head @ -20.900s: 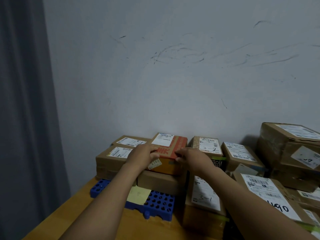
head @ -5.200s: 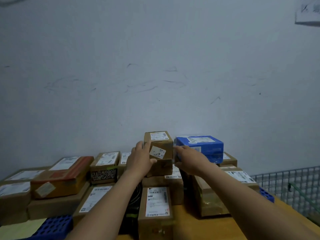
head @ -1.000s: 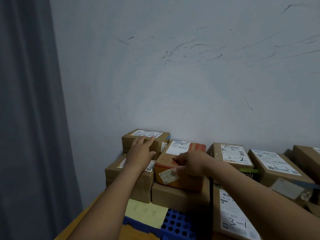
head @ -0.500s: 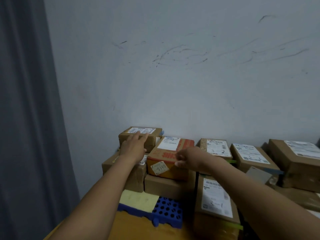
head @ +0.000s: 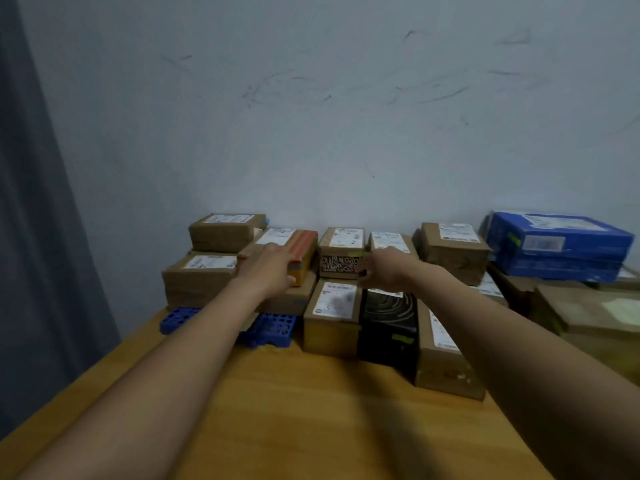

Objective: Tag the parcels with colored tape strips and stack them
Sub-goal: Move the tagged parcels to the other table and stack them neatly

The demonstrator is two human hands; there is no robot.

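Well, my left hand (head: 272, 273) lay on the near end of the orange parcel (head: 304, 242), fingers fairly straight across its top and gripping nothing. That parcel sat in the second tier, on a plain brown parcel (head: 294, 298) that rested on the blue rack (head: 273, 329). My right hand (head: 386, 271) hung just in front of the patterned box (head: 341, 266), above the black parcel (head: 388, 327). Blur smeared its fingers, so I could not tell whether they were curled or pinching anything.

I judged the step to be squaring the orange parcel on its stack. Doing it well meant pressing down lightly through a flat palm and nudging the parcel until its edges lined up with the brown one beneath. The label had to stay face up, and the right hand could steady the far side.

Room was tight. The orange parcel's right face stood just beside the patterned box with only a dark slot between, and stacked parcels crowded its left. The wall (head: 311, 133) closed off the back. The one open stretch was the bare wooden table (head: 311, 417) in front, so any pulling back or re-gripping was best done toward me. The table's left edge ran close to the curtain (head: 34, 237).
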